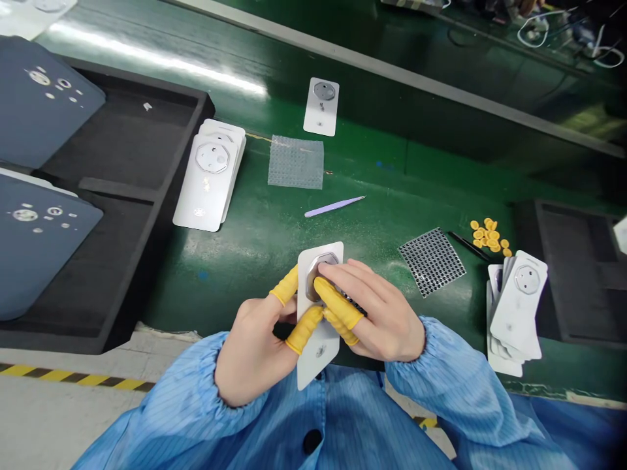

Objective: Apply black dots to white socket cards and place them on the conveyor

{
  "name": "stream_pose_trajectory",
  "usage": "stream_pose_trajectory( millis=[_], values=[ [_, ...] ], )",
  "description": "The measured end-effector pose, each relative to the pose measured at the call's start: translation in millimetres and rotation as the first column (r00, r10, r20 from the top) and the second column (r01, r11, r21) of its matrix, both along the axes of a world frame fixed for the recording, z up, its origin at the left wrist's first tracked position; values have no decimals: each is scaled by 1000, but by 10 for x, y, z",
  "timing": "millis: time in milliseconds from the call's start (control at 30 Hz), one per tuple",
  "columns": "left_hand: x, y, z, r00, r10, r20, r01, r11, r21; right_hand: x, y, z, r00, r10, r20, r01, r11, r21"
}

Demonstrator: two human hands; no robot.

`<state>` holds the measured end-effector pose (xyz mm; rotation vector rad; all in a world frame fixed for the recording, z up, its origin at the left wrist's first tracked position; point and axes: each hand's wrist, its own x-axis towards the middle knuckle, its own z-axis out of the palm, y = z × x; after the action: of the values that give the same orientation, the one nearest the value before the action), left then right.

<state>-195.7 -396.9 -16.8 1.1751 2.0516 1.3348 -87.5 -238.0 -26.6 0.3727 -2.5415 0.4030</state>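
Observation:
Held in front of me is a white phone back cover (pixel 318 356) with an octagonal grey camera plate. My left hand (pixel 267 336) is closed around its left side, yellow finger cots on thumb and finger. Yellow-cotted fingers of my right hand (pixel 372 307) press together at the octagonal plate. A piece of dotted black sheet (pixel 353 303) shows partly under that hand; the rest is hidden by the fingers. Beyond them lie lilac tweezers (pixel 336 206). Another dotted black sheet (pixel 432 262) lies right of my hands, near a black pen-like tool (pixel 469 245).
Stacked white covers stand at left (pixel 203 196) and at right (pixel 516 320). One cover (pixel 321 117) and bubble wrap (pixel 296 163) lie farther back. Loose yellow finger cots (pixel 490 235) form a pile. Black trays (pixel 169 215) with blue-grey panels (pixel 49 241) occupy the left.

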Motion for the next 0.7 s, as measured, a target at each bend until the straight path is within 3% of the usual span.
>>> stream_pose_trajectory(
  millis=[233, 300, 367, 400, 467, 533, 600, 633, 667, 700],
  values=[
    [-11, 18, -36, 1000, -9, 29, 9, 1000, -7, 2, -14, -116, 998, 46, 38, -38, 982, -186],
    [-19, 28, -86, 983, -24, 182, 22, 1000, 9, 24, -39, -178, 999, 11, 39, 1, 956, -292],
    [-17, 48, -138, 904, -34, 427, 19, 999, 40, 50, -77, -235, 994, -110, 31, 112, 889, -444],
    [-12, 64, -154, 846, -24, 533, -7, 998, 55, 60, -99, -260, 978, -204, 42, 194, 822, -536],
    [7, 112, -157, 743, 26, 669, -93, 994, 65, 64, -144, -307, 936, -332, 115, 307, 616, -726],
    [31, 174, -129, 679, 112, 726, -190, 981, 27, 46, -181, -351, 938, -267, 219, 309, 365, -878],
    [50, 230, -108, 642, 202, 739, -255, 966, -43, 15, -214, -393, 960, -116, 255, 271, 161, -949],
    [58, 247, -112, 645, 241, 725, -273, 959, -77, -1, -235, -412, 961, -76, 265, 272, 100, -957],
    [62, 255, -130, 671, 270, 691, -278, 955, -103, -16, -264, -428, 958, -73, 278, 283, 74, -956],
    [64, 254, -162, 714, 279, 642, -270, 956, -116, -29, -301, -441, 951, -98, 294, 302, 84, -950]
  ],
)
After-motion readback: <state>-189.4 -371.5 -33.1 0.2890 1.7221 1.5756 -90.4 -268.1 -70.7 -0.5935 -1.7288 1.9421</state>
